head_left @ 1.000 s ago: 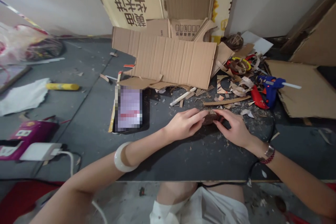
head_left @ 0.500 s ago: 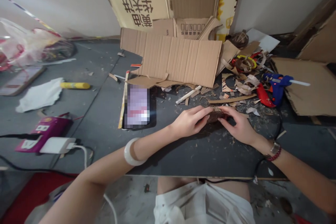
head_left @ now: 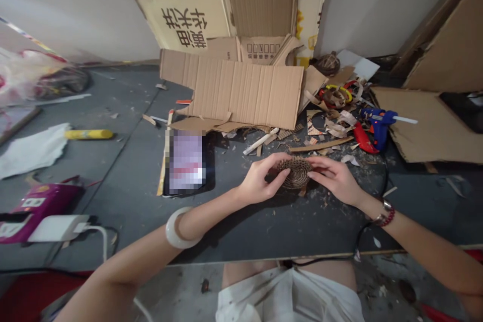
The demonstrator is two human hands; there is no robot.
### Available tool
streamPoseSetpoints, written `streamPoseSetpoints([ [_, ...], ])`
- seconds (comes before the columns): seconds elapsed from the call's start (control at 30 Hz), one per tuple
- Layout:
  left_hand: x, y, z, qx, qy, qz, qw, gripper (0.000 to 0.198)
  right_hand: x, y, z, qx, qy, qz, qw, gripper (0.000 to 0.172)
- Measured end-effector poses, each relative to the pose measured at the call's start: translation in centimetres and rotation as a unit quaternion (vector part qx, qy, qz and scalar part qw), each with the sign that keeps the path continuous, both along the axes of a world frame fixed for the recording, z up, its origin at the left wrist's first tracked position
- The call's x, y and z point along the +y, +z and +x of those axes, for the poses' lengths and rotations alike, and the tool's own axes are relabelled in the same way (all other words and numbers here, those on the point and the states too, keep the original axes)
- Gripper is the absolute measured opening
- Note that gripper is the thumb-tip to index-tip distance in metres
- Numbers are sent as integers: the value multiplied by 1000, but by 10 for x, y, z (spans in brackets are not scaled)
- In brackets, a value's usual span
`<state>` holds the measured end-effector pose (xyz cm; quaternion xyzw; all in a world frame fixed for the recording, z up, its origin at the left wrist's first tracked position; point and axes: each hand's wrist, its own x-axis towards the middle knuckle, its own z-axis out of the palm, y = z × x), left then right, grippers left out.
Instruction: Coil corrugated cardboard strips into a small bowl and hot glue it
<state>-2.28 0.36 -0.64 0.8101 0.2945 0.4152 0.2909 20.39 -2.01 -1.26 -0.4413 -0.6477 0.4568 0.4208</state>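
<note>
A person's left hand and right hand are grasping a coiled corrugated-cardboard disc by its edges, now turning its spiral face into view over a dark work surface, left of a blue hot glue gun.

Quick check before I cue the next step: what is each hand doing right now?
Left hand: closed around the left side of the coiled corrugated cardboard disc, holding it.
Right hand: holding the disc's right side, fingers against it.

A craft workbench strewn with cardboard scraps and a glue gun
</note>
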Motion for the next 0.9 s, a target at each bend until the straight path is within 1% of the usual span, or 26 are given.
streamPoseSetpoints([
  [0.1, 0, 0, 1, -15, -5, -40, 999, 26, 0, 0, 0, 27, -3, -27, 999, 29],
  [0.27, 2, -2, 2, -29, -20, -79, 996, 25, 0, -3, 2, 42, 0, -45, 998, 31],
  [0.43, 3, -5, 2, -34, -32, -106, 993, 29, 1, -3, 4, 57, 0, -63, 996, 32],
  [0.53, 3, -6, 1, -31, -28, -118, 992, 30, 1, -1, 5, 72, 0, -92, 993, 32],
  [0.6, 3, -6, 1, -22, -23, -113, 993, 29, 1, 1, 5, 79, -3, -116, 990, 33],
  [0.7, 3, -5, 1, -9, -20, -83, 996, 27, 0, 2, 4, 85, -6, -138, 987, 33],
  [0.9, 3, -3, 1, -4, -25, -73, 997, 27, 0, 3, 3, 82, -16, -139, 987, 33],
])
